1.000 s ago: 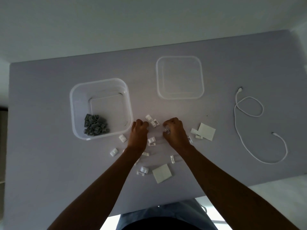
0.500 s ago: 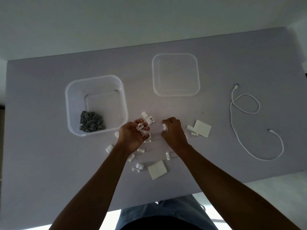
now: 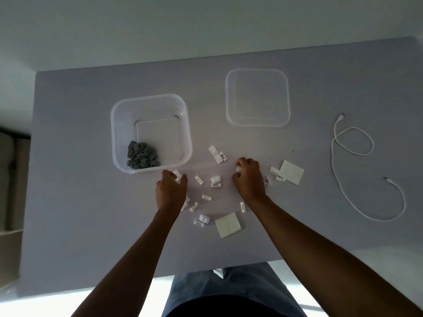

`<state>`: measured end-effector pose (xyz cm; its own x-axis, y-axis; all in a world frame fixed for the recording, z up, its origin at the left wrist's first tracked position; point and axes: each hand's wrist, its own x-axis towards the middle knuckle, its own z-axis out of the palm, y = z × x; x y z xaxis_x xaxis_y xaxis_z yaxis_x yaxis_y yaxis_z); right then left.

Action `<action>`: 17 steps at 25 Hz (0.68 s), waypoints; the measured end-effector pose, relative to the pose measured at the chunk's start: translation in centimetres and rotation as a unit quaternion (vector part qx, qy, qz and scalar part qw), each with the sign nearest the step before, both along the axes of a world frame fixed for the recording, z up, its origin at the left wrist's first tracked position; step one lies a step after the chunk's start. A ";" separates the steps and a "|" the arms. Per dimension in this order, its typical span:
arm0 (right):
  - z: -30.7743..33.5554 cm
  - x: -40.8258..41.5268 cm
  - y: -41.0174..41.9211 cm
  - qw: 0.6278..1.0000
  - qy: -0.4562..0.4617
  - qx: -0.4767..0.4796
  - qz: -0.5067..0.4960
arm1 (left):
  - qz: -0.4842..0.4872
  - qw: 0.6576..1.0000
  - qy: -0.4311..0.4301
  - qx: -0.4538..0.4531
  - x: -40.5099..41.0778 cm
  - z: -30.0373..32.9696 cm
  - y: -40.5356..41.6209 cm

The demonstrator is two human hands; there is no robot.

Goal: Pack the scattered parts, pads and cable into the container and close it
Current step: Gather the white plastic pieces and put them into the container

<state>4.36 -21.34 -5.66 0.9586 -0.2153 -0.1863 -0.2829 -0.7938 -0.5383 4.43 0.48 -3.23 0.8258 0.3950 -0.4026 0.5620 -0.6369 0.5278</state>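
A clear square container [image 3: 119,143] stands on the grey table, with a heap of grey parts [image 3: 142,158] in its near left corner. Its clear lid [image 3: 258,121] lies separately to the right. Several small white parts [image 3: 215,181] are scattered between my hands. My left hand [image 3: 170,191] is just below the container's near edge, fingers closed on a white part [image 3: 177,175]. My right hand [image 3: 249,177] is curled around white parts [image 3: 238,168]. Two white pads lie flat, one [image 3: 228,224] near me and one [image 3: 291,172] to the right. A white cable [image 3: 357,170] lies looped at far right.
The grey table [image 3: 68,202] ends at a near edge just above my lap. A dark shelf-like object [image 3: 11,179] stands beyond the table's left edge. Pale floor shows beyond the far edge.
My left hand has moved left and toward the container's near edge, carrying a white part. My right hand stays curled over the pile of white parts. The camera view has shifted.
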 end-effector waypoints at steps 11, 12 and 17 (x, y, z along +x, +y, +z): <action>2.1 1.0 1.9 0.735 0.107 0.540 -0.395 | -0.057 0.997 0.042 -0.035 2.1 -2.0 1.6; 2.4 0.9 1.9 0.700 0.117 0.581 -0.398 | -0.029 0.991 0.059 -0.114 2.1 -1.7 1.7; 2.1 0.2 2.4 0.872 0.139 0.395 -0.254 | 0.129 0.799 0.121 -0.575 1.1 0.9 3.7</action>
<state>4.55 -18.89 -3.52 0.6715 -0.2970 -0.6789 -0.6965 0.0596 -0.7151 5.52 4.19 -2.36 0.6198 -0.2063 -0.7571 0.7702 0.3445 0.5367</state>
